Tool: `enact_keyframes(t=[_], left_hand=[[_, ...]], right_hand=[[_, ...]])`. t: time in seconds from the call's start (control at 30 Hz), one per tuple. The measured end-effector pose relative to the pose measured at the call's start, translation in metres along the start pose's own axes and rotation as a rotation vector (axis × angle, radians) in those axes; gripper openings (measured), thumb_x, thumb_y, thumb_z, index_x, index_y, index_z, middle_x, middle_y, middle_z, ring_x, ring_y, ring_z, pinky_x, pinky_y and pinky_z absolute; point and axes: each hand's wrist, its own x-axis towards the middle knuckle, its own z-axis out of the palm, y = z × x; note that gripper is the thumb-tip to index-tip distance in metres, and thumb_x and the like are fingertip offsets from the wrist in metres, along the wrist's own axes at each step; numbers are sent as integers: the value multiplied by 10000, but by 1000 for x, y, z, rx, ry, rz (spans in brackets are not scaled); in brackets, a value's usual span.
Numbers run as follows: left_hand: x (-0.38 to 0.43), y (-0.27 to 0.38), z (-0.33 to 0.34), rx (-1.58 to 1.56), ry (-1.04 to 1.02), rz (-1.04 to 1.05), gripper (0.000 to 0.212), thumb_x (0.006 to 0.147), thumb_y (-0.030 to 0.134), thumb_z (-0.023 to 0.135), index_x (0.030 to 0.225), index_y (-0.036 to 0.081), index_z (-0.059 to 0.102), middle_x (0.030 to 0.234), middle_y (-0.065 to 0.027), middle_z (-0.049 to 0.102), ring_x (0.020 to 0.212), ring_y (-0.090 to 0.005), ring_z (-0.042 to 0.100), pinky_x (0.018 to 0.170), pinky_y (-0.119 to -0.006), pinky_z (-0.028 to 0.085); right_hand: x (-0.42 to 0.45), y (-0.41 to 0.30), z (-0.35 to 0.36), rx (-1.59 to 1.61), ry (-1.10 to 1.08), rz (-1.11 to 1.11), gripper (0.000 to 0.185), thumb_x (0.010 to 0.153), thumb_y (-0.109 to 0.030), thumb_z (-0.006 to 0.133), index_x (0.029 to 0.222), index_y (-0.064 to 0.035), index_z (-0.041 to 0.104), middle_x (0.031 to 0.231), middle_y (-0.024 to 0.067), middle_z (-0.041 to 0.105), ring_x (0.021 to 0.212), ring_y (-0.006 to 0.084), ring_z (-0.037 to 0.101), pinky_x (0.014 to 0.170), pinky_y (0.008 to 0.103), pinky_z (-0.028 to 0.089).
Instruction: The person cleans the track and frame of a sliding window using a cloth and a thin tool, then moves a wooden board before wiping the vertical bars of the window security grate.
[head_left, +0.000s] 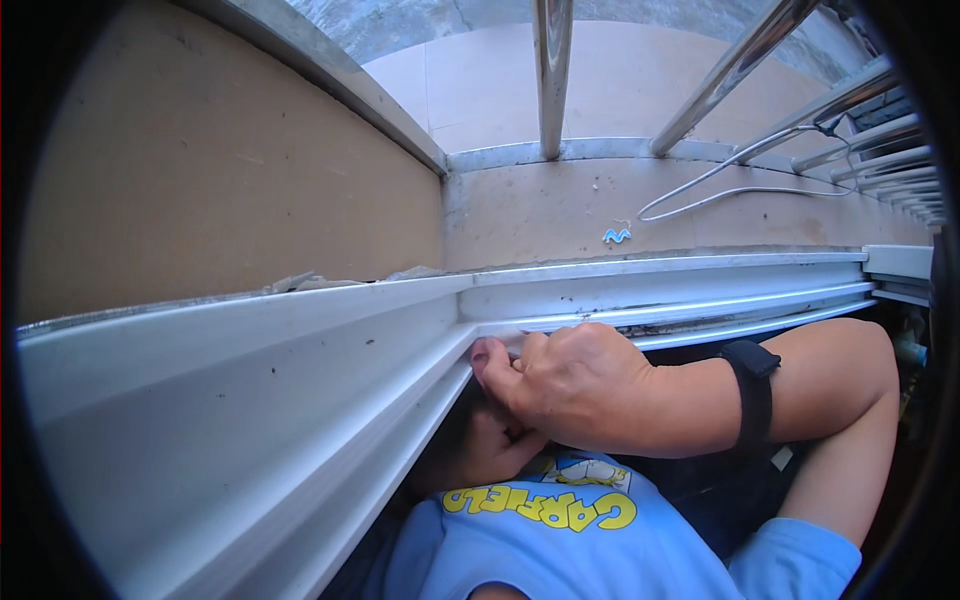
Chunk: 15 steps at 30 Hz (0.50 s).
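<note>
My right hand (566, 375), with a black strap on its forearm, reaches in from the right to the corner of a white sliding-window frame (375, 360). Its fingers are closed on a pale, thin piece of cloth or tissue (514, 339), mostly hidden, at the near end of the bottom track (697, 311). Below it, in shadow, is my left hand (495, 450) with curled fingers; whether it holds anything is hidden. Dark dirt lies in the track to the right of my right hand.
Beyond the frame, a tiled ledge (525, 210) bears a small blue-and-white zigzag scrap (617, 236) and a bent wire loop (712, 180). Metal bars (553, 82) rise from its outer edge. A tan wall (225, 172) stands at the left, with torn film (307, 281) along its foot.
</note>
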Motion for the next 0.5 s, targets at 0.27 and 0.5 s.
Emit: enact_keyframes(t=[0.27, 0.5], left_hand=[[21, 12, 22, -433, -65, -320, 299, 937, 51, 577, 1225, -27, 567, 1139, -142, 660, 1029, -214, 633, 898, -340, 486], [46, -9, 54, -75, -278, 65, 172, 884, 22, 601, 1048, -6, 643, 959, -194, 659, 868, -341, 651, 767, -382, 516]], right_hand=[[-1, 36, -23, 32, -219, -184, 246, 929, -203, 502, 1055, -5, 575, 735, 109, 655, 644, 272, 674, 497, 370, 505], [-51, 43, -52, 45, -219, -23, 237, 891, -178, 547, 1063, -22, 596, 718, 105, 649, 602, 265, 655, 484, 380, 479]])
